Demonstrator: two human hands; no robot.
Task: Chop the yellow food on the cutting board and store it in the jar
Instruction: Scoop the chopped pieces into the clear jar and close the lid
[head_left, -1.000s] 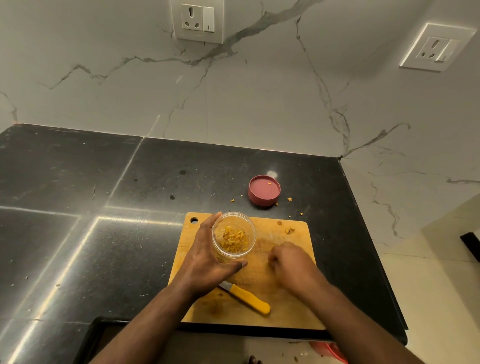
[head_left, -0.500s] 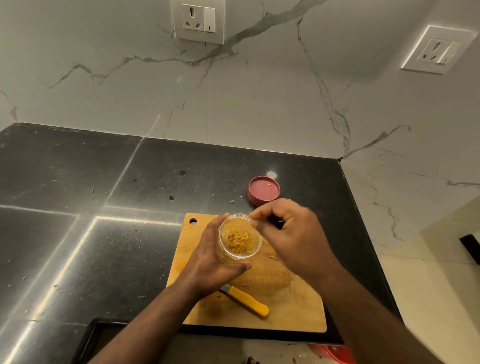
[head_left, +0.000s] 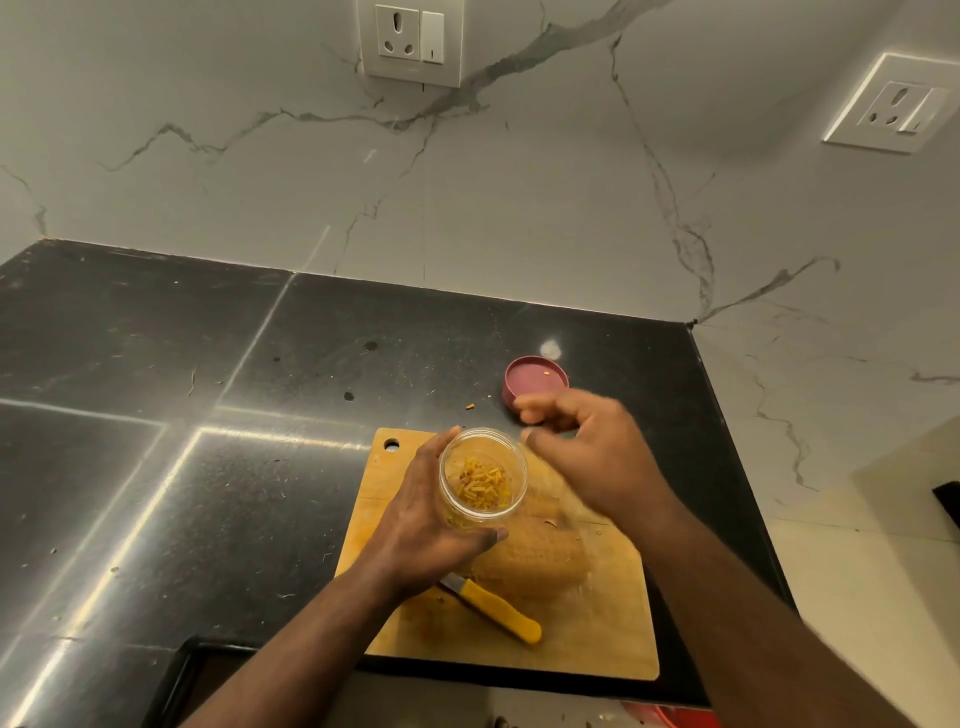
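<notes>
A clear jar (head_left: 514, 454) holds chopped yellow food (head_left: 480, 480) and is held just above the wooden cutting board (head_left: 597, 639). My left hand (head_left: 423, 517) grips the jar from its left side, thumb under the near wall. My right hand (head_left: 597, 457) hovers to the right of the jar's rim, blurred, with loosely curled fingers and nothing seen between them; its fingertips lie just in front of the pink lid (head_left: 535, 374). The lid rests upside down on the black counter beyond the board.
A yellow-handled knife (head_left: 498, 610) lies on the board near my left wrist. A yellow crumb (head_left: 470, 406) sits on the black counter (head_left: 208, 467). The counter ends at the marble wall behind and drops off at the right edge (head_left: 737, 467).
My right hand rose from the board to the jar's mouth, then moved right and away toward the pink lid. My left hand kept hold of the jar.
</notes>
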